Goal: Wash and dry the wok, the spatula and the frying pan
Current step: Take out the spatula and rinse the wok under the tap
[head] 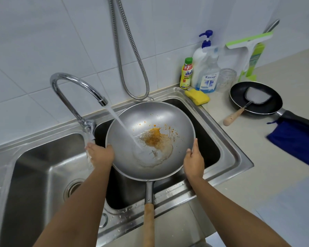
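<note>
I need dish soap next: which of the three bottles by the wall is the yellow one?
The small bottle with the green cap, leftmost; the pump bottle is white, the Kassa bottle clear.

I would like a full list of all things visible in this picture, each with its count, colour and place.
wok: 1, grey metal with orange residue, over the right sink basin, under running water
faucet: 1, chrome, behind the sink divider
sink: 1 with two basins, steel, centre
shower hose: 1, metal, against the wall
frying pan: 1, black, on the counter at right
spatula: 1, metal with wooden handle, lying in the frying pan
cloth: 1, blue, on the counter at right
sponge: 1, yellow, at the sink corner
bottles: 3, yellow, white and clear, by the wall
glass jar: 1, clear, beside the bottles
squeegee: 1, green and white, against the wall
left hand: 1, on the wok's left rim
right hand: 1, on the wok's right rim
</note>
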The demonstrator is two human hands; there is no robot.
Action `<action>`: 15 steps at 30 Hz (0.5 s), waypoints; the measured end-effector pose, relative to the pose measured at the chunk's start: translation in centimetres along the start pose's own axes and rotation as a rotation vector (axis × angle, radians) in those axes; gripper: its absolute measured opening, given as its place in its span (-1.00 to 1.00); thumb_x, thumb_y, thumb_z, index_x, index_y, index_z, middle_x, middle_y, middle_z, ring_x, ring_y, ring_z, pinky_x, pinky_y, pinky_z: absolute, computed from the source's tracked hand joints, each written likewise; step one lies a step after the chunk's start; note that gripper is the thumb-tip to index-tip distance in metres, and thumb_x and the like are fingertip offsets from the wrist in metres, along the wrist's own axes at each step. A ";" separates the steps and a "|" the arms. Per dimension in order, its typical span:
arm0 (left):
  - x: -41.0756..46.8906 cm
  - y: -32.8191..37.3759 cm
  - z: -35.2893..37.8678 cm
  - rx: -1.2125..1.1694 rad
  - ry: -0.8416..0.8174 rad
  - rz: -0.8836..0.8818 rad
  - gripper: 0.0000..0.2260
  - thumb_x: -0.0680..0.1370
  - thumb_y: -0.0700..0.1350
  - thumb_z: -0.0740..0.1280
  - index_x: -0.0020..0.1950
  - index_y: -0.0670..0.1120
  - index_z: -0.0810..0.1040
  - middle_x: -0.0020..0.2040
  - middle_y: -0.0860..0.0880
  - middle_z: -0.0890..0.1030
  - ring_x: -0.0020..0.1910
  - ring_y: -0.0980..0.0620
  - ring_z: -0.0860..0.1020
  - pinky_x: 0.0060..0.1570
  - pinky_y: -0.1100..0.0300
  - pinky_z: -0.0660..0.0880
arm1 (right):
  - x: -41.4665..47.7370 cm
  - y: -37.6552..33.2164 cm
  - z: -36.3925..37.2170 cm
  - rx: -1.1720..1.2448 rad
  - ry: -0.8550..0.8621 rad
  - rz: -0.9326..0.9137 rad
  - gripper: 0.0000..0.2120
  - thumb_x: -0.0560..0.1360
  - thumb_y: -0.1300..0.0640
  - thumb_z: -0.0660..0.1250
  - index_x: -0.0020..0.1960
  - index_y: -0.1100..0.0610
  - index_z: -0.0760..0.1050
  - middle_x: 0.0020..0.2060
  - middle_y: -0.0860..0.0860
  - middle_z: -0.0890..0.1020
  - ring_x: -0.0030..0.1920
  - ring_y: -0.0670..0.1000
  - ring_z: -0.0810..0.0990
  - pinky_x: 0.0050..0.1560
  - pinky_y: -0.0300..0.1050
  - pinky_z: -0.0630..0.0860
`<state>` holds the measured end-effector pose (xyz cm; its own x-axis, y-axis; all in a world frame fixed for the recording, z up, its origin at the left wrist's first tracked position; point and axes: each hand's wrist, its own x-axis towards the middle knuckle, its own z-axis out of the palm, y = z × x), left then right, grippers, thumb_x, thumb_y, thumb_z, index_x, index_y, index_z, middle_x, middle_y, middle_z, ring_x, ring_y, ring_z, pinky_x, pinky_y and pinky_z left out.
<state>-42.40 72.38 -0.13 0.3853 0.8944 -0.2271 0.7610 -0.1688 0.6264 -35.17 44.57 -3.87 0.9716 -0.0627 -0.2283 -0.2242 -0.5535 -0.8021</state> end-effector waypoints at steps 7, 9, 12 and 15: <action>1.6 2.2 1.0 -0.019 -0.005 -0.079 -0.22 0.54 0.19 0.26 0.51 -0.33 0.14 0.51 -0.28 0.22 0.43 -0.32 0.29 0.39 -0.20 0.26 | 0.0 -0.2 0.0 -0.006 0.003 0.011 -0.46 0.66 0.06 0.07 0.55 -0.17 -0.07 0.12 -0.04 0.59 0.13 0.02 0.58 0.17 0.09 0.55; 1.4 3.6 1.5 -0.151 -0.014 -0.155 -0.17 0.57 0.20 0.24 0.56 -0.30 -0.06 0.58 -0.22 -0.03 0.52 -0.28 0.10 0.48 -0.16 0.08 | 0.0 -0.1 0.1 -0.004 0.000 0.013 -0.46 0.65 0.06 0.07 0.55 -0.17 -0.07 0.15 -0.04 0.59 0.15 0.03 0.57 0.19 0.11 0.54; 2.0 5.0 2.3 -0.324 0.021 -0.185 -0.10 0.56 0.23 0.24 0.56 -0.26 -0.21 0.59 -0.16 -0.19 0.55 -0.23 0.02 0.52 -0.12 0.00 | 0.1 0.0 0.2 -0.009 0.008 0.007 -0.46 0.65 0.07 0.08 0.56 -0.16 -0.06 0.15 -0.04 0.58 0.16 0.02 0.57 0.21 0.10 0.53; 3.2 6.4 2.1 -0.421 0.084 -0.170 -0.06 0.54 0.19 0.30 0.55 -0.25 -0.26 0.59 -0.16 -0.19 0.52 -0.28 0.11 0.50 -0.13 0.09 | 0.2 -0.1 0.1 -0.011 0.009 0.004 -0.45 0.66 0.07 0.07 0.56 -0.16 -0.07 0.03 -0.07 0.58 0.03 -0.04 0.57 0.13 0.01 0.56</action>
<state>-35.18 73.32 1.59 0.2164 0.9282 -0.3028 0.5250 0.1509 0.8377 -34.96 44.70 -3.90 0.9712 -0.0723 -0.2271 -0.2278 -0.5619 -0.7952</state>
